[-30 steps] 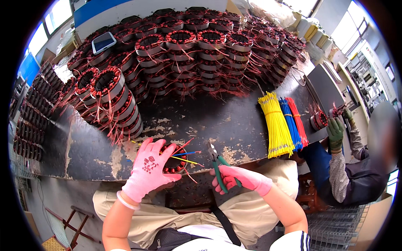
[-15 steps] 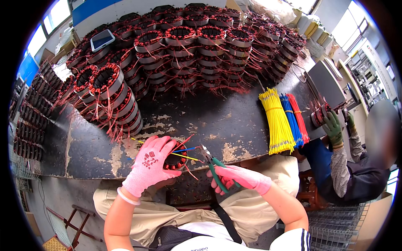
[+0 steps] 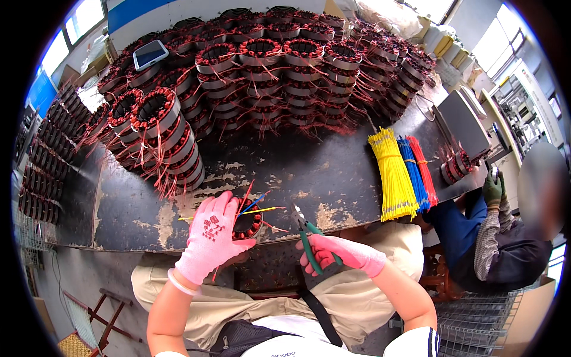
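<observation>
My left hand (image 3: 209,233), in a pink glove, is closed around the left side of a small ring-shaped motor stator (image 3: 256,225) with red windings at the table's front edge. Red, blue and yellow wires stick out of the stator; a yellow wire (image 3: 262,210) runs across its top. To the right, my pink-gloved right hand (image 3: 345,252) grips wire cutters (image 3: 306,249) with green handles. Their metal jaws point up and away from me, apart from the stator and near its wire ends. My left fingertips are partly hidden behind the glove's back.
Tall stacks of stators (image 3: 260,50) fill the table's back and left, with a tablet (image 3: 150,55) on top. Bundles of yellow (image 3: 394,175), blue (image 3: 414,172) and red wires (image 3: 423,169) lie right. A gloved co-worker (image 3: 496,232) sits beyond, near another stator (image 3: 457,168).
The stator in my left hand has turned, so its red and blue wires point more upward. The cutters have shifted slightly. The co-worker's hand has left the stator on the right.
</observation>
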A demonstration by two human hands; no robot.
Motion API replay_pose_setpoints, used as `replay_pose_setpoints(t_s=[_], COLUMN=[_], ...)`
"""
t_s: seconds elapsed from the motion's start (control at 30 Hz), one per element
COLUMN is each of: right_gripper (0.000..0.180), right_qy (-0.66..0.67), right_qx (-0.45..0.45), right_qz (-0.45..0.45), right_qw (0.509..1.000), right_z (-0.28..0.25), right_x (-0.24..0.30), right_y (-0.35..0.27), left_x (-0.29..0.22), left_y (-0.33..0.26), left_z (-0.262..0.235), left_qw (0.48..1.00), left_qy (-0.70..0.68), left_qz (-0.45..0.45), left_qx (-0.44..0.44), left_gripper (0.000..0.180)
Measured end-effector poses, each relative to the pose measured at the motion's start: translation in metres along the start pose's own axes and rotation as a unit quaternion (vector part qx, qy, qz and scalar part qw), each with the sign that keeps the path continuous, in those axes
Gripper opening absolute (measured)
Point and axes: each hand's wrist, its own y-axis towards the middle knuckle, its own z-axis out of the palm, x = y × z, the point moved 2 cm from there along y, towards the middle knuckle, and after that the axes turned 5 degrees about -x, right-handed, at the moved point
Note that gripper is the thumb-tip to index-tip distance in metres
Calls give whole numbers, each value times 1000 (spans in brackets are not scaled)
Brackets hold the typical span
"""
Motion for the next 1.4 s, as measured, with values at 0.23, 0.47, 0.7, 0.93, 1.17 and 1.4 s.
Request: replay_pose_setpoints(t_s=[0.23,0.47,0.7,0.93,1.17,1.4], right_gripper=[66,55,55,66,62,53], right_qy=[-63,-81,-52,-75,-110,-143], right_qx=[5,-53,-62,-8,-12,-71], right_qz=[-1,-60,-64,3,14,-44], right_qw=[998,994,995,997,994,986], right_z=[8,12,4,9,14,17], right_x=[5,11,14,9,26,26], right_y=[3,13,11,4,12,22], left_x=[4,4,-15,-19,-18,-16], left_y=[1,1,5,6,6,5], left_z=[3,4,-1,2,1,1], left_qw=[1000,1000,993,987,988,986], left_qy=[-23,-27,61,109,110,116], left_qz=[8,10,-90,-113,-107,-105], left_qx=[-1,-11,55,29,35,54], left_gripper=[89,89,82,84,85,88])
